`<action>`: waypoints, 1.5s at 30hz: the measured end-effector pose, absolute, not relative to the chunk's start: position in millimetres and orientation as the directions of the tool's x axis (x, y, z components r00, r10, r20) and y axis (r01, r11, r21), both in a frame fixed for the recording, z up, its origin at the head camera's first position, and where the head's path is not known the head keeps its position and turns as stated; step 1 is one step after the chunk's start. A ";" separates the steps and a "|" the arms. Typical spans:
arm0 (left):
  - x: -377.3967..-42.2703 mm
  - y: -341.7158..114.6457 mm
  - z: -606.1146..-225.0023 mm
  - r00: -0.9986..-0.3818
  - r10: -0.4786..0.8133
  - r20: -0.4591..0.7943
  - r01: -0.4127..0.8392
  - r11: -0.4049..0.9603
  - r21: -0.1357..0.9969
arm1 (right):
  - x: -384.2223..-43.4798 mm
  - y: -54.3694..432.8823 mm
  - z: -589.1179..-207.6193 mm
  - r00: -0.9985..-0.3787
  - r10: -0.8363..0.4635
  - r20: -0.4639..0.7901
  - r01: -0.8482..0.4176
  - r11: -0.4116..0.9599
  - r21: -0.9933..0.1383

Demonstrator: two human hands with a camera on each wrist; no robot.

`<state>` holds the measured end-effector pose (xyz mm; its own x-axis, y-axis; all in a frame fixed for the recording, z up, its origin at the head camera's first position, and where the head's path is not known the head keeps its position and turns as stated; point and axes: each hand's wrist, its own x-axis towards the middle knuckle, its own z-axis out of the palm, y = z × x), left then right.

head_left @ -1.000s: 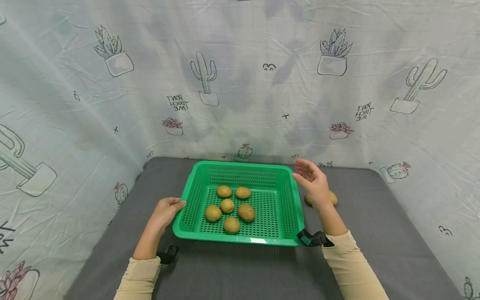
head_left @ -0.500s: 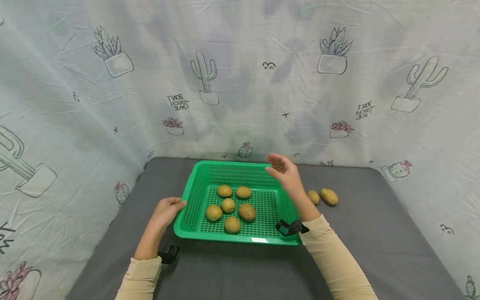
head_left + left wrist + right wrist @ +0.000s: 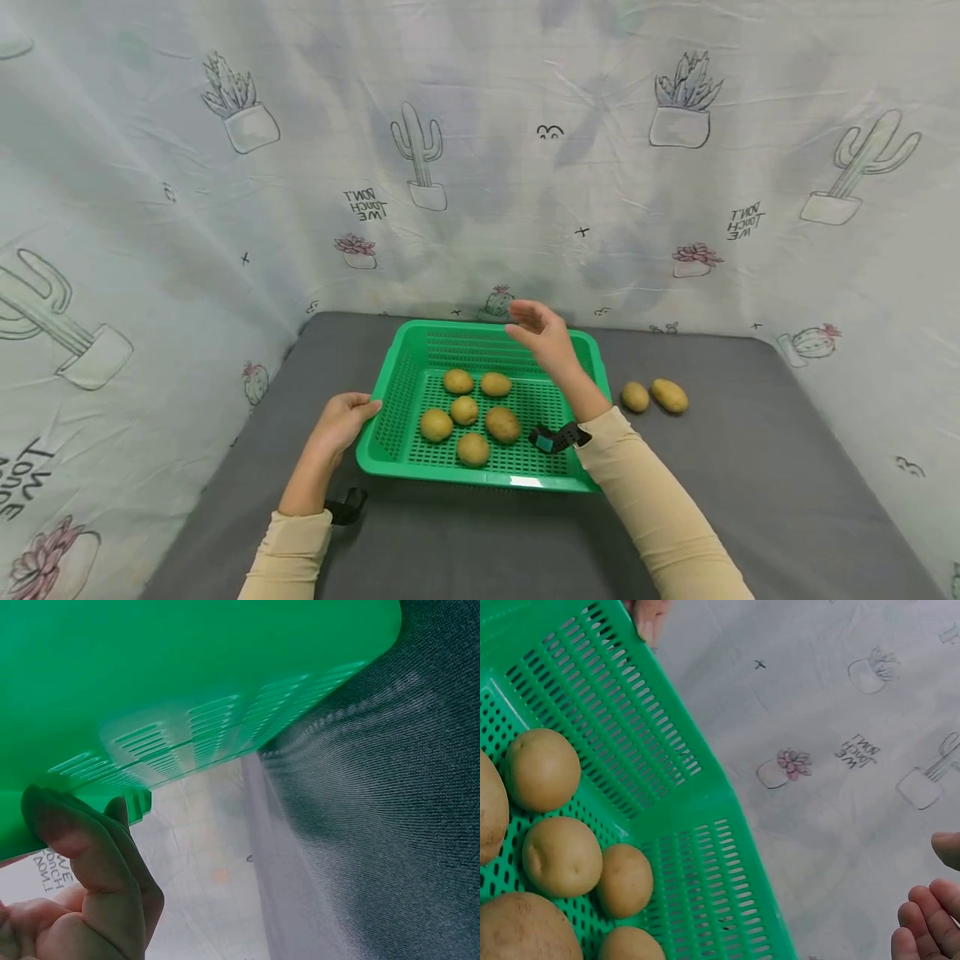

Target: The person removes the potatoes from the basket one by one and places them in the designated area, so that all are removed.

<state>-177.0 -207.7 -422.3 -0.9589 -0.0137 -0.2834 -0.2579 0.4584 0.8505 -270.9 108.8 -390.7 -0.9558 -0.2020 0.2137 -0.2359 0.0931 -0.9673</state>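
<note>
A green plastic basket (image 3: 390,477) with slotted walls sits on the grey cloth, with several potatoes (image 3: 502,424) lying on its floor. My left hand (image 3: 341,421) grips the basket's left rim; in the left wrist view its fingers (image 3: 105,862) curl under that rim. My right hand (image 3: 546,337) hovers over the basket's back right part, holding nothing, thumb and fingers spread apart. In the right wrist view the right hand (image 3: 934,919) shows at the right edge, away from the potatoes (image 3: 562,856).
Right of the basket, a small round potato (image 3: 635,397) and a longer potato (image 3: 670,396) lie side by side on the grey tablecloth (image 3: 750,467). Behind the table hangs a pale curtain (image 3: 480,167) printed with cacti.
My right hand has moved left from beside the basket's right rim to above its back part, uncovering the two potatoes on the cloth. My left hand keeps its grip on the rim.
</note>
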 end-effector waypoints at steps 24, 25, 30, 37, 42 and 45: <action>-179.6 -206.5 -423.9 -0.957 -0.007 -0.290 -0.260 0.462 0.848 | -291.1 107.9 -447.6 -0.912 -0.377 -0.163 0.028 0.338 -0.941; -179.7 -206.7 -424.1 -0.957 -0.008 -0.290 -0.261 0.462 0.847 | -291.8 107.8 -448.2 -0.909 -0.381 -0.171 0.030 0.349 -0.937; -180.1 -207.6 -424.9 -0.958 -0.017 -0.288 -0.263 0.463 0.847 | -295.4 107.2 -452.2 -0.895 -0.395 -0.206 0.039 0.392 -0.919; -179.5 -207.8 -426.0 -0.958 -0.019 -0.287 -0.263 0.460 0.848 | -296.3 105.4 -462.6 -0.870 -0.427 -0.249 0.015 0.480 -0.877; -177.8 -208.7 -426.5 -0.957 -0.015 -0.290 -0.265 0.455 0.850 | -295.3 104.2 -468.4 -0.856 -0.442 -0.270 0.011 0.506 -0.862; -177.7 -209.1 -426.6 -0.958 -0.011 -0.287 -0.261 0.454 0.852 | -294.4 103.4 -468.7 -0.847 -0.463 -0.260 -0.012 0.505 -0.863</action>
<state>-177.7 -209.1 -426.6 -0.9577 -0.0114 -0.2875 -0.2612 0.4535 0.8521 -294.4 103.4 -468.7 -0.8475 -0.4630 -0.2596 -0.0116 0.5050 -0.8630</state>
